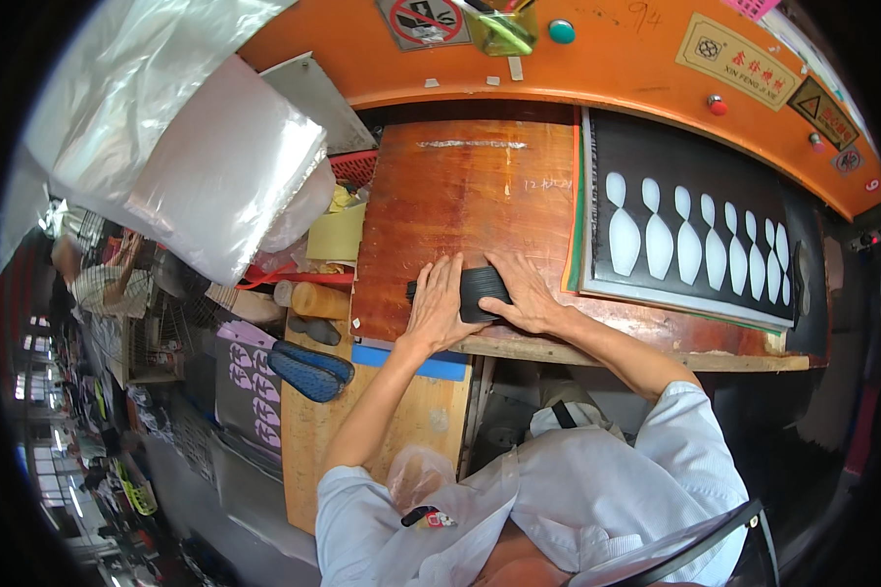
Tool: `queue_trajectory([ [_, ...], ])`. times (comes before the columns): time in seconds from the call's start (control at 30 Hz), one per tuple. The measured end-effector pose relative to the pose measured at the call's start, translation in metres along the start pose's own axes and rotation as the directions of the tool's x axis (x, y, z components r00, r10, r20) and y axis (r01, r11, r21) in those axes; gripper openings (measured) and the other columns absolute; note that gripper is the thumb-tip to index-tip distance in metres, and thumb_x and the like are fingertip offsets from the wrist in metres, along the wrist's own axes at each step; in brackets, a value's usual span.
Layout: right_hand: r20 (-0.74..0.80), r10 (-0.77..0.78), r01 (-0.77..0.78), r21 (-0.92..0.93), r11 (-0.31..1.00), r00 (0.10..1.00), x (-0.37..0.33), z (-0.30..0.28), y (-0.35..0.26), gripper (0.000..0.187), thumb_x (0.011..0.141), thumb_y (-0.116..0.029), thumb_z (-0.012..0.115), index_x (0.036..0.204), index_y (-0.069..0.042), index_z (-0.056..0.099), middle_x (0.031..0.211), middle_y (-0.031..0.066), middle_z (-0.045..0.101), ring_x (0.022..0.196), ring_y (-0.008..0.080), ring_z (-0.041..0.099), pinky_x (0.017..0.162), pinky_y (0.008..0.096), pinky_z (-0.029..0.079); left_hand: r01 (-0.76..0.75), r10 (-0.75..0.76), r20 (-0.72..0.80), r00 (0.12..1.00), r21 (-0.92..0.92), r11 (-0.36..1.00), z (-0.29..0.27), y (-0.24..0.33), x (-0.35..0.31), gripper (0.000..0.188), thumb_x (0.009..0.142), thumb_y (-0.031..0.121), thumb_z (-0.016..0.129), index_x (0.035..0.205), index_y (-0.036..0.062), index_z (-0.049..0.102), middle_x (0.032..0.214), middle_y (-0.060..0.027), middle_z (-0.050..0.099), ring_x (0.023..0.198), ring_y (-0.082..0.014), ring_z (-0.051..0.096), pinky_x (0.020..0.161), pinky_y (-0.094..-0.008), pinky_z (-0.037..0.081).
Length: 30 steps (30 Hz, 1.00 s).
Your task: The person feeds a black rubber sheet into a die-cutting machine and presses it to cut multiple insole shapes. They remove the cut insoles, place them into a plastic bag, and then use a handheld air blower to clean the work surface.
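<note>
A stack of thin black pieces stands on the brown wooden board near its front edge, its layered edges showing as fine lines. My left hand presses against the left side of the stack, fingers stretched forward. From the right, my right hand holds the same stack, its thumb across the near corner and its fingers along the far side. A small dark piece pokes out beside my left hand; the hand hides the rest of it. What the black pieces are made of cannot be told.
Right of the brown board lies a black panel with a row of white bottle-shaped cutouts. An orange machine beam with buttons spans the back. Clear plastic sheets hang at left. Dark blue shoe-shaped pieces lie near a yellowish roll.
</note>
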State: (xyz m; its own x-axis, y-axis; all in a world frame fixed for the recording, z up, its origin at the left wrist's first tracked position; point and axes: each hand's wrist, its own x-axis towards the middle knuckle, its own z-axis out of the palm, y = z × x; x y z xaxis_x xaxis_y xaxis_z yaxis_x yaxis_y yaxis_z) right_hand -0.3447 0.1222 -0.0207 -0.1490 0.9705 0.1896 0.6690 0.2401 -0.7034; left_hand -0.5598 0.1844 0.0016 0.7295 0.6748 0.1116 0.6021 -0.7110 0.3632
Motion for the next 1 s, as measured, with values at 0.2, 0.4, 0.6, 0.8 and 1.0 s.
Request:
queue_trajectory([
  [0.2,0.160,-0.337,0.369,-0.256,0.894,0.928,0.011,-0.005,-0.012,0.103,0.081,-0.060,0.076,0.150,0.008,0.039,0.143,0.0284,0.048,0.126,0.0445,0.049,0.111,0.0539,0.038,0.029,-0.030,0.045,0.999,0.034,0.999,-0.005,-0.014,-0.005,0.123,0.069,0.050,0.089,0.157,-0.0088,0.026,0.149,-0.0301,0.048,0.143,-0.0420,0.042,0.125,-0.0550,0.024],
  [0.4,0.110,-0.327,0.345,-0.253,0.904,0.938,0.027,-0.009,-0.011,0.098,0.077,-0.046,0.085,0.148,0.007,0.042,0.130,0.0242,0.052,0.115,0.0397,0.052,0.100,0.0498,0.043,0.038,-0.038,0.079,0.996,-0.003,0.999,-0.019,-0.035,-0.019,0.105,0.072,0.043,0.090,0.153,-0.0016,0.040,0.145,-0.0238,0.051,0.135,-0.0421,0.047,0.117,-0.0503,0.037],
  [0.6,0.047,-0.338,0.340,-0.191,0.921,0.940,0.026,-0.008,-0.009,0.096,0.072,-0.040,0.088,0.145,0.004,0.045,0.130,0.0248,0.052,0.114,0.0414,0.053,0.098,0.0496,0.044,-0.031,0.031,0.027,0.999,0.006,0.999,-0.025,-0.035,-0.018,0.100,0.074,0.044,0.089,0.150,-0.0023,0.044,0.145,-0.0230,0.051,0.132,-0.0425,0.048,0.113,-0.0503,0.040],
  [0.8,0.140,-0.258,0.288,-0.277,0.917,0.956,0.023,-0.019,-0.022,0.093,0.073,-0.039,0.086,0.143,0.005,0.044,0.135,0.0256,0.051,0.121,0.0444,0.051,0.104,0.0533,0.043,-0.111,0.111,0.001,0.994,-0.059,0.992,-0.016,-0.039,-0.020,0.098,0.081,0.051,0.082,0.151,-0.0041,0.041,0.149,-0.0258,0.048,0.139,-0.0441,0.044,0.118,-0.0514,0.035],
  [1.0,0.187,-0.374,0.413,-0.260,0.873,0.908,0.037,-0.006,-0.032,0.100,0.067,-0.028,0.090,0.147,0.005,0.039,0.134,0.0290,0.055,0.124,0.0477,0.052,0.105,0.0549,0.043,0.225,-0.460,-0.051,0.886,-0.821,0.525,0.033,-0.049,-0.031,0.073,0.101,0.039,0.062,0.154,-0.0045,0.039,0.160,-0.0246,0.037,0.151,-0.0373,0.034,0.125,-0.0458,0.027],
])
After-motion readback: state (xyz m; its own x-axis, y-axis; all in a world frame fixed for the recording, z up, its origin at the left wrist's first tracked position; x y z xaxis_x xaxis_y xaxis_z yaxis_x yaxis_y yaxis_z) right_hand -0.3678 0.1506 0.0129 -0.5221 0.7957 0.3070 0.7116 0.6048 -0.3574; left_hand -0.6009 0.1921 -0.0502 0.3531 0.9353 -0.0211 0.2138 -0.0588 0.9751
